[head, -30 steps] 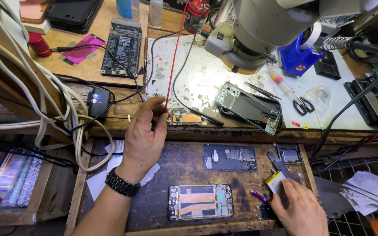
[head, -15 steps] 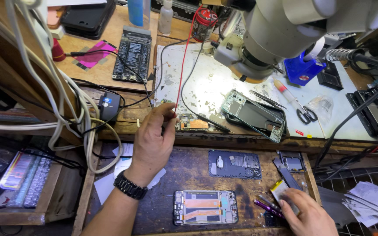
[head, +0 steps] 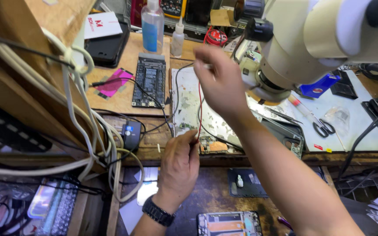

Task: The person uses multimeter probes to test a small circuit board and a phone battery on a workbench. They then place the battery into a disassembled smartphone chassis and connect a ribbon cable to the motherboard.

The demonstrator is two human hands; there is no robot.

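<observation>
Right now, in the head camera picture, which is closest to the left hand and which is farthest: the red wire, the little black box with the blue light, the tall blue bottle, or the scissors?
From the left hand, nearest first:
1. Red wire: pinched at its fingertips.
2. Little black box: just to its left, by the white cables.
3. Scissors: far off to the right, on the pale mat.
4. Tall blue bottle: at the back of the bench.
The last two are nearly even in the picture.

The left hand pinches a red wire beside the circuit board; the right hand is raised above it, near the microscope.
</observation>
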